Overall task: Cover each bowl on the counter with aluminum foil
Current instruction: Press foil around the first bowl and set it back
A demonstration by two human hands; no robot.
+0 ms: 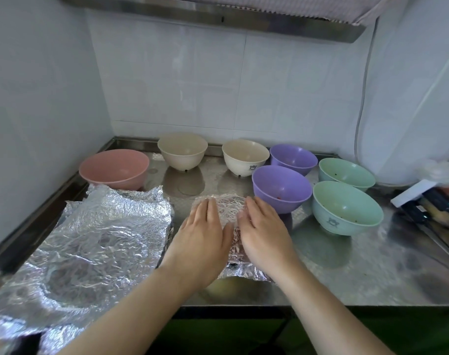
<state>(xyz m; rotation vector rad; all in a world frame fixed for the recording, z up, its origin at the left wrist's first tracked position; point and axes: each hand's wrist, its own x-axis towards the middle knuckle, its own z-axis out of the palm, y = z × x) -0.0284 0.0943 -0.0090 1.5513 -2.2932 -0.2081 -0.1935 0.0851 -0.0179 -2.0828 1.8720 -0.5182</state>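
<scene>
Two hands press flat on a foil sheet [229, 210] draped over a bowl at the counter's [359, 272] front edge: our left hand [201, 235] and right hand [263, 231] lie with fingers straight, gripping nothing. Seven uncovered bowls stand behind (pink bowl [114, 169] farthest left); loose foil [90, 242] lies left.

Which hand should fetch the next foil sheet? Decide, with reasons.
Left. The left hand lies nearer the spare foil sheets; the right hand would have to cross over the foil-covered bowl.
</scene>
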